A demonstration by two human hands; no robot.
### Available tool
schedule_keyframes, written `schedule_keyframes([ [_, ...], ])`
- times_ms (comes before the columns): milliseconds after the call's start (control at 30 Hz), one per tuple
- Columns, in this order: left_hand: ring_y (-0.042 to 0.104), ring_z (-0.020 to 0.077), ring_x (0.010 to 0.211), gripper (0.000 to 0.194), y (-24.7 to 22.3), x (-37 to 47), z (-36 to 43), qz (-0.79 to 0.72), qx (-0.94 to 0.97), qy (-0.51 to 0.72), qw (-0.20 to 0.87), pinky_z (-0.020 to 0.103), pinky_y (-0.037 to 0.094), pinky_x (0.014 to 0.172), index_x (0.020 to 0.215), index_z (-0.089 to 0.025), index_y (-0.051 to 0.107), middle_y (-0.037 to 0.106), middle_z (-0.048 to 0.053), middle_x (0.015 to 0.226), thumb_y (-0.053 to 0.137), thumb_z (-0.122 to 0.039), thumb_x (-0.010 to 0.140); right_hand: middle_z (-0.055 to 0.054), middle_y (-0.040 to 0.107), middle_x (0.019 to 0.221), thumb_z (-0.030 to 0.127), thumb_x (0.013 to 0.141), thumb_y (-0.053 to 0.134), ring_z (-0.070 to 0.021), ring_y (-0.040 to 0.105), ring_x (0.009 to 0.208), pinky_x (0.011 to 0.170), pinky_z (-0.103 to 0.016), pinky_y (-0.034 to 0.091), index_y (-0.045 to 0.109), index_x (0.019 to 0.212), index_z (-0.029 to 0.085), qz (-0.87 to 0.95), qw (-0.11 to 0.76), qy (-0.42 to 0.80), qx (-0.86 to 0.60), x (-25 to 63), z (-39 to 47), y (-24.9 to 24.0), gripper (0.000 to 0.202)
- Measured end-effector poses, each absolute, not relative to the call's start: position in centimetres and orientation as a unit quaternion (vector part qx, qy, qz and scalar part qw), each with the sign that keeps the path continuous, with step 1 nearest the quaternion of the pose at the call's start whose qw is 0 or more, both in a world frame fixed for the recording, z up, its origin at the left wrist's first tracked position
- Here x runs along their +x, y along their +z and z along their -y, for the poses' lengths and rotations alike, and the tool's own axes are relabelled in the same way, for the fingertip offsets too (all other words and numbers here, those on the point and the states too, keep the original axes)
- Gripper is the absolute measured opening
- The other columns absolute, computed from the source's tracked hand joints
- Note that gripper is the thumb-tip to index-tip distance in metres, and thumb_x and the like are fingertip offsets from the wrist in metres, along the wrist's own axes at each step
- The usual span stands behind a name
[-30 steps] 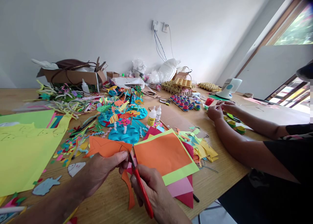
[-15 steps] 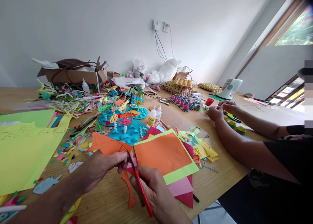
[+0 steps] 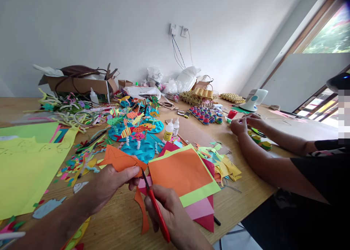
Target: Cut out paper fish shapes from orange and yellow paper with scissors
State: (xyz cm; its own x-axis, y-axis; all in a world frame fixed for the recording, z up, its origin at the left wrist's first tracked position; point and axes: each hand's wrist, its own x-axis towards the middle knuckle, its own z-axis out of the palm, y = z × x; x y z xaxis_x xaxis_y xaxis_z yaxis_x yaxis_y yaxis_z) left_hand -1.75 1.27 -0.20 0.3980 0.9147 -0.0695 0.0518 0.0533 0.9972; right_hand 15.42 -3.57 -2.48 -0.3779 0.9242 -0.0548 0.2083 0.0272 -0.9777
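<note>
Bright window (image 3: 330,33) at right, edges perhaps stretched

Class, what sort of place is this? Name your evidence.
Probably a craft room: the left hand holds orange paper, the right hand holds red-handled scissors, and colourful paper fish stand above a blue base.

A wood-grained table (image 3: 106,224) is thickly spread with craft materials. Just right of the right fingers (image 3: 157,191), a stack of coloured paper (image 3: 177,173) is laid, an orange sheet uppermost; to the right of it, yellow and green scraps (image 3: 228,166) are heaped. Ahead of the left fingers (image 3: 131,171), bumpy blue bases (image 3: 142,153) are set, with two small bottles (image 3: 167,131) stood beside them. To those fingers' left, coloured paper dots (image 3: 67,166) are scattered; farther left, large yellow sheets (image 3: 30,180) are laid. Farthest ahead of the fingers, a cardboard box (image 3: 79,85) and egg trays (image 3: 201,93) are placed.
</note>
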Motion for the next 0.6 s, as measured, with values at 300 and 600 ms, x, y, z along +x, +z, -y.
schedule_keyframes([
  [300, 0.047, 0.0119, 0.059, 0.024, 0.17, -1.46, -0.89, -0.419, 0.621, 0.347, 0.565, 0.023, 0.039, 0.056, 0.063, -0.02, 0.056, 0.052, -0.005, 0.059, 0.044, -0.026, 0.082, 0.006, 0.033, 0.056, 0.025, 0.087, 0.044, -0.0073, 0.032, 0.053, 0.048, -0.021, 0.022, 0.035, 0.06, 0.018, 0.636, 0.341, 0.531, -0.444, 15.31, 3.48, -2.62, 0.03],
  [600, 0.046, 0.0116, 0.058, 0.022, -0.07, -1.46, -1.1, -0.404, 0.619, 0.346, 0.577, 0.023, 0.038, 0.054, 0.064, -0.02, 0.056, 0.052, -0.005, 0.06, 0.045, -0.025, 0.082, 0.006, 0.03, 0.055, 0.024, 0.087, 0.043, -0.007, 0.029, 0.051, 0.047, -0.021, 0.021, 0.034, 0.059, 0.019, 0.628, 0.339, 0.54, -0.447, 15.24, 3.58, -3.0, 0.03],
])
